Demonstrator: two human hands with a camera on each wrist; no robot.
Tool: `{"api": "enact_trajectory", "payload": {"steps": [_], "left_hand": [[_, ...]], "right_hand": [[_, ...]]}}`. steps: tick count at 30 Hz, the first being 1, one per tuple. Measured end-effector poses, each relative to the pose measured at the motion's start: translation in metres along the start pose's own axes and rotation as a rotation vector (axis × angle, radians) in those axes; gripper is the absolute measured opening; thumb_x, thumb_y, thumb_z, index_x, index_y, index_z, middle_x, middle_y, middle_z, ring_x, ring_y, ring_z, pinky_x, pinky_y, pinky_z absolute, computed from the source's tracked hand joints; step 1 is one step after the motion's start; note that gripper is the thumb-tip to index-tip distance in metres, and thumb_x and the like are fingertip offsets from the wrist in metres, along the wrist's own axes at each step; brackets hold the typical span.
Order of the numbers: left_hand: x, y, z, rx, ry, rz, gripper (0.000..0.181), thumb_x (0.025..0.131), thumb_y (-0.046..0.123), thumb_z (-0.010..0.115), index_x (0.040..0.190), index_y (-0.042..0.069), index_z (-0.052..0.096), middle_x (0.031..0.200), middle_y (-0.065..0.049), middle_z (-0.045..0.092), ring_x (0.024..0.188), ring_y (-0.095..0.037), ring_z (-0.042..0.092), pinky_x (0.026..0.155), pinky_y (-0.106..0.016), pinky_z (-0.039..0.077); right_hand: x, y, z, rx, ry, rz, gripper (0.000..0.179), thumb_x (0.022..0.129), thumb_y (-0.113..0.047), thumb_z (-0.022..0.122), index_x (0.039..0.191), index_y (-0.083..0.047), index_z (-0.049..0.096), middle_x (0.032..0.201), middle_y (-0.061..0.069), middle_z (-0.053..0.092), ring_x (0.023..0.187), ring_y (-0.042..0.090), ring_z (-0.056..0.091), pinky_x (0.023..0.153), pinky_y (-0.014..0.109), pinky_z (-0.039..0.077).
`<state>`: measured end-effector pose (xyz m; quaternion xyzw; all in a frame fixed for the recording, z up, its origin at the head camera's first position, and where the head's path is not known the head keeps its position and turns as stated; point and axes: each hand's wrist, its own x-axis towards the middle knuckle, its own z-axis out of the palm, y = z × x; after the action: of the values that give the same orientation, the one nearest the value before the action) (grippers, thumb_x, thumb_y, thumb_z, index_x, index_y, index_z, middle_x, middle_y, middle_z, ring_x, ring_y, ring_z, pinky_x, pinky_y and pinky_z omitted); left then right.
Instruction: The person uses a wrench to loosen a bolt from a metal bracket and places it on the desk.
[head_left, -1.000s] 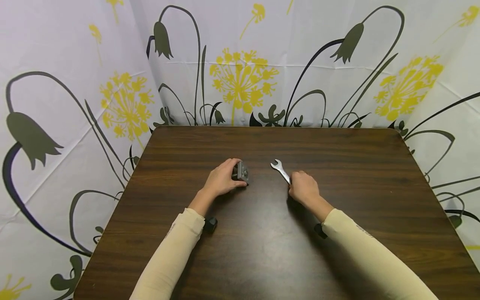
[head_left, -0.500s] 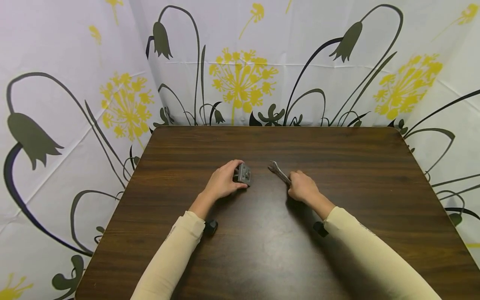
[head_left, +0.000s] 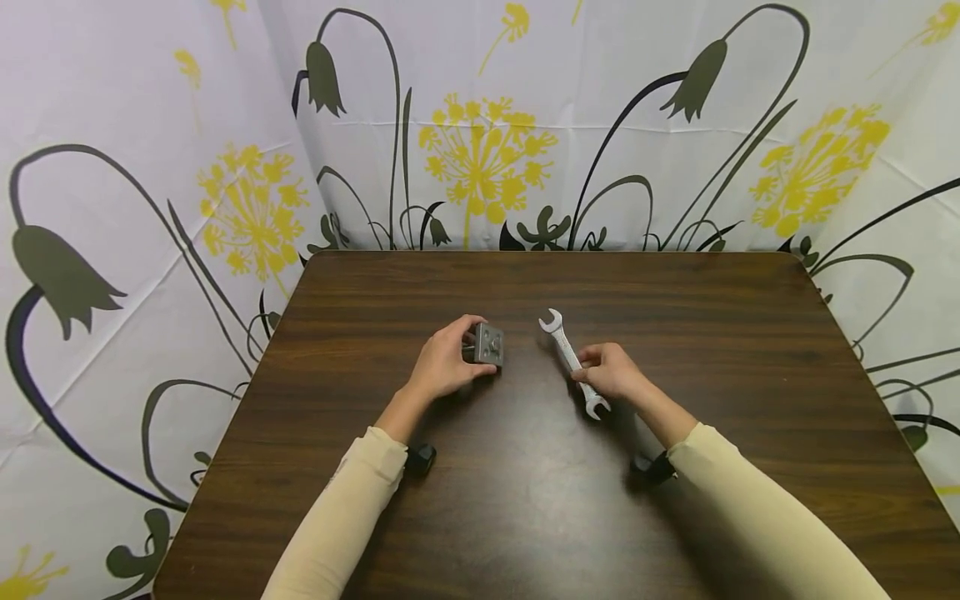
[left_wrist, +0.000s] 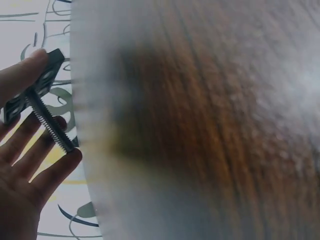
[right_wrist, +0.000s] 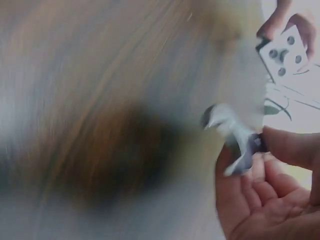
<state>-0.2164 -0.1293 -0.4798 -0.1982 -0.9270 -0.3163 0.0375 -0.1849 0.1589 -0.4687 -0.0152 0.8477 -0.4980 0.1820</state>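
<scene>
My left hand (head_left: pixel 444 360) grips a small grey square metal plate (head_left: pixel 487 343) just above the dark wooden table (head_left: pixel 525 483). In the left wrist view the plate (left_wrist: pixel 42 82) has a threaded bolt (left_wrist: pixel 50 125) running from it across my fingers (left_wrist: pixel 35 145). My right hand (head_left: pixel 611 371) pinches a silver open-ended wrench (head_left: pixel 572 360) at mid-shaft, lifted off the table, one open end pointing away and the other toward me. The right wrist view shows the wrench (right_wrist: pixel 235 137), blurred, under my thumb (right_wrist: pixel 292 147), with the plate (right_wrist: pixel 285 52) beyond.
A floral curtain (head_left: pixel 480 125) with yellow and dark flowers hangs behind and beside the table. Black wrist camera mounts (head_left: pixel 422 457) sit under both sleeves. The table's far edge (head_left: pixel 547 254) meets the curtain.
My right hand has lifted the wrench off the table and shifted its hold to mid-shaft, so the near end now shows. The left hand keeps the plate, raised slightly.
</scene>
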Motion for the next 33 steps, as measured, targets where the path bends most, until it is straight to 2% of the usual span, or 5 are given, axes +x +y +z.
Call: {"api": "enact_trajectory", "payload": {"steps": [5, 18, 23, 27, 33], "left_hand": [[0.002, 0.006, -0.001, -0.078, 0.091, 0.023, 0.072, 0.063, 0.032, 0.090, 0.124, 0.022, 0.052, 0.106, 0.000, 0.066, 0.091, -0.015, 0.065, 0.076, -0.039, 0.052], [0.012, 0.034, -0.011, -0.263, 0.346, 0.109, 0.073, 0.061, 0.024, 0.091, 0.123, 0.016, 0.053, 0.099, -0.001, 0.068, 0.092, -0.013, 0.065, 0.079, -0.031, 0.055], [0.012, 0.040, -0.012, -0.325, 0.380, 0.143, 0.068, 0.062, 0.012, 0.088, 0.121, 0.013, 0.054, 0.098, -0.005, 0.068, 0.092, -0.015, 0.065, 0.078, -0.033, 0.056], [0.013, 0.045, -0.011, -0.366, 0.421, 0.183, 0.065, 0.062, 0.006, 0.086, 0.120, 0.009, 0.055, 0.096, -0.007, 0.067, 0.089, -0.018, 0.065, 0.077, -0.034, 0.056], [0.007, 0.075, -0.027, -0.427, 0.490, 0.249, 0.065, 0.060, -0.002, 0.087, 0.115, -0.005, 0.054, 0.093, -0.017, 0.065, 0.083, -0.031, 0.065, 0.072, -0.048, 0.056]], "right_hand": [[-0.009, -0.010, 0.010, 0.416, -0.077, 0.086, 0.038, 0.089, -0.006, 0.063, 0.121, 0.012, 0.054, 0.096, 0.017, 0.070, 0.077, 0.017, 0.067, 0.061, 0.027, 0.054], [-0.045, -0.057, 0.064, 0.908, -0.181, 0.070, 0.025, 0.094, -0.016, 0.061, 0.115, -0.002, 0.063, 0.097, 0.005, 0.069, 0.084, 0.015, 0.067, 0.069, 0.032, 0.056], [-0.051, -0.066, 0.078, 1.029, -0.221, 0.053, 0.011, 0.095, -0.013, 0.060, 0.103, -0.011, 0.067, 0.095, 0.002, 0.070, 0.085, 0.016, 0.068, 0.071, 0.032, 0.056], [-0.052, -0.071, 0.086, 1.077, -0.251, 0.038, 0.018, 0.095, -0.014, 0.059, 0.111, -0.007, 0.063, 0.094, 0.002, 0.070, 0.086, 0.016, 0.068, 0.070, 0.032, 0.057], [-0.057, -0.081, 0.092, 1.126, -0.289, 0.027, 0.020, 0.094, -0.015, 0.061, 0.113, -0.006, 0.062, 0.095, 0.004, 0.069, 0.088, 0.017, 0.068, 0.071, 0.032, 0.057]]}}
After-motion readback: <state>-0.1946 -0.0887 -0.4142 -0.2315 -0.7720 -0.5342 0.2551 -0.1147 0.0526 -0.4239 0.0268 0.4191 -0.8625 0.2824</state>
